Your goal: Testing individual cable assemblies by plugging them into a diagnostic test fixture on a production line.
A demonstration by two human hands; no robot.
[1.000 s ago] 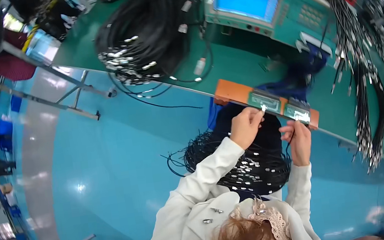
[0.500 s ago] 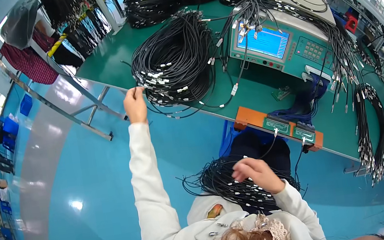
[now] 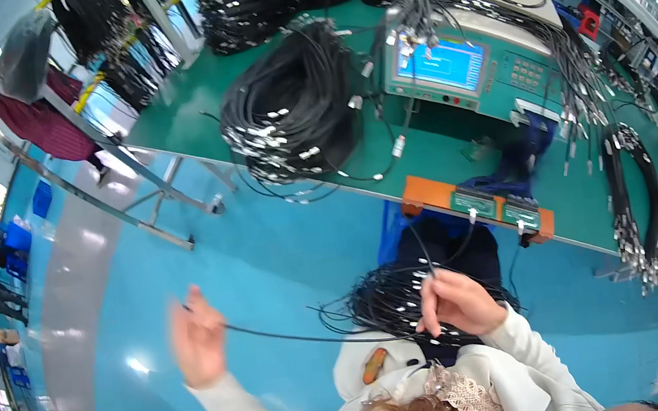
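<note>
A thin black cable (image 3: 314, 338) stretches across my front between my two hands. My left hand (image 3: 197, 342), smeared by motion, is out to the left over the floor, closed on this cable near one end. My right hand (image 3: 465, 306) is above my lap with fingers pinched on the cable, and a length of it rises from the fingertips toward the table edge. Under the right hand, a bundle of black cables (image 3: 388, 294) with white tags lies across my lap. A large coil of black cables (image 3: 290, 110) with pale connectors rests on the green table (image 3: 192, 98).
An orange fixture (image 3: 428, 191) with green connector boards sits on the table edge, a cable plugged in. Behind it stands a tester (image 3: 444, 67) with a lit screen. More cable bundles (image 3: 632, 205) hang at the right. A metal frame (image 3: 128, 208) stands left.
My left hand has left the large coil and swung down and left, drawing a black cable. My right hand has closed on the cable and shifted slightly. The head view has shifted a little.
</note>
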